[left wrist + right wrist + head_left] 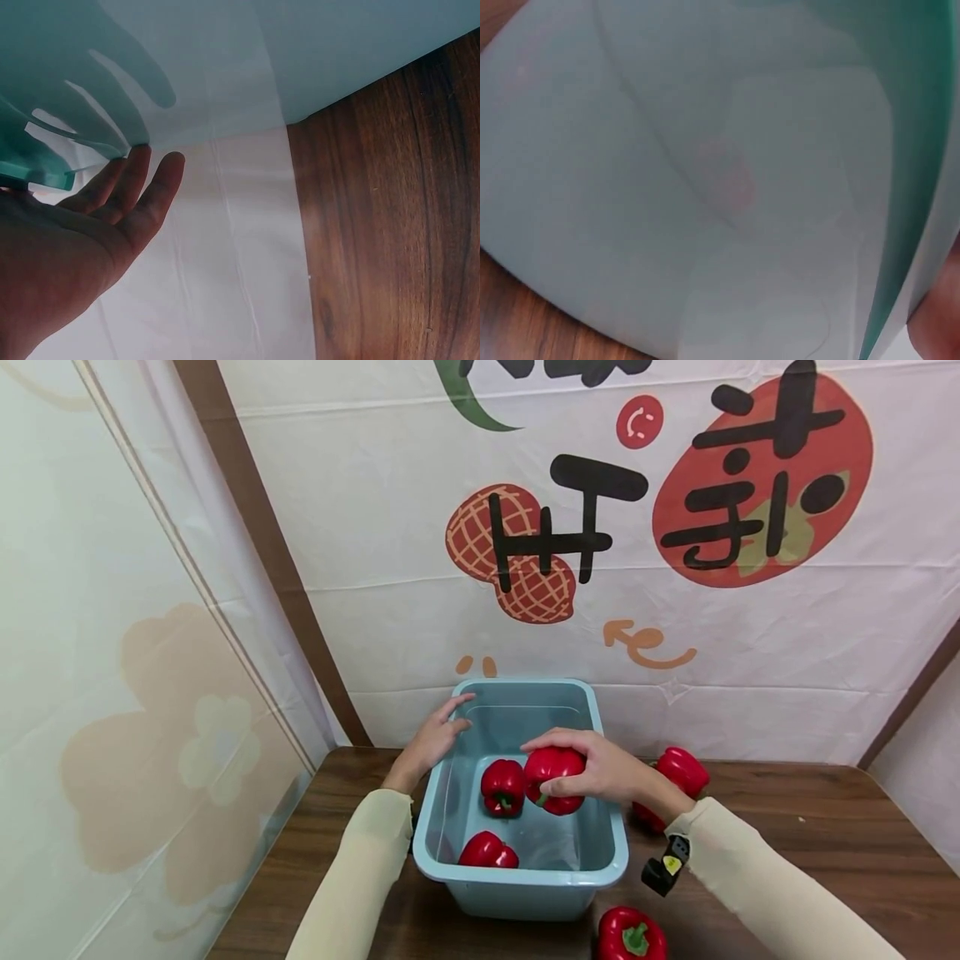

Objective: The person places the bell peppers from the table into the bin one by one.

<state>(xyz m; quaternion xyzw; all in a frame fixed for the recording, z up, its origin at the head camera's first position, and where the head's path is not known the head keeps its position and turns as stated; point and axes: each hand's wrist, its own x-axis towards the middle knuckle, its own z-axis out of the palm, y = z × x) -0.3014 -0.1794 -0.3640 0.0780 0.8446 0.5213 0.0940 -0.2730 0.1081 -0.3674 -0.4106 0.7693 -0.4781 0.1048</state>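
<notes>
My right hand [603,768] grips a red bell pepper [553,768] from above, inside the light blue plastic basin [517,878]. Beside it in the basin lies another red bell pepper [502,785], and a third pepper [487,850] sits near the front wall. At the basin's left rim is my left hand [433,739], with thumb and index finger over the edge. The left wrist view shows other fingers of the left hand [90,232] along the outer wall [217,67]. The basin's wall [727,187] fills most of the right wrist view, hiding the held pepper.
More red bell peppers [682,771] lie right of the basin, partly behind my right forearm. Another pepper [630,935] stands at the front, stem up. The basin rests on a dark wooden table [810,827]. A printed white cloth [390,568] hangs behind it.
</notes>
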